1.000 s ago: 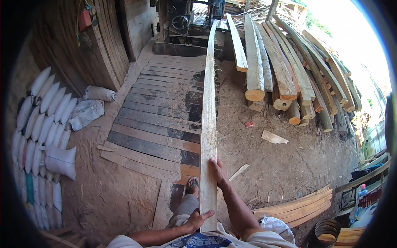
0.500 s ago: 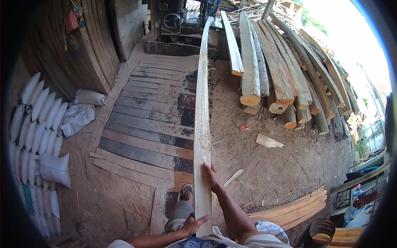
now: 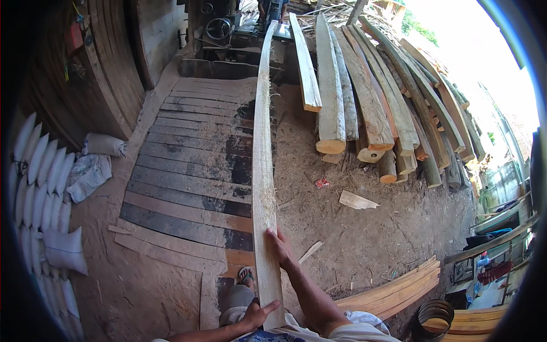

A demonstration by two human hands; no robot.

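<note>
A long, pale wooden plank with a rough, splintery right edge runs from my waist out to the machine at the far end. My left hand grips the near end from its left side, with the thumb lying across the top face. Farther along, my right hand holds the right edge, thumb on top and the other fingers hidden beneath the wood. At the machine, part of another person shows next to the plank's far end.
Squared timbers and logs lie stacked at the right, with a lone board beside them. Slatted boards cover the ground left of the plank. Filled white sacks pile up at far left. Sawn planks and a metal ring lie near right.
The whole scene, plank included, has shifted a little to the left in view. Both hands keep their hold at about the same spots on the plank.
</note>
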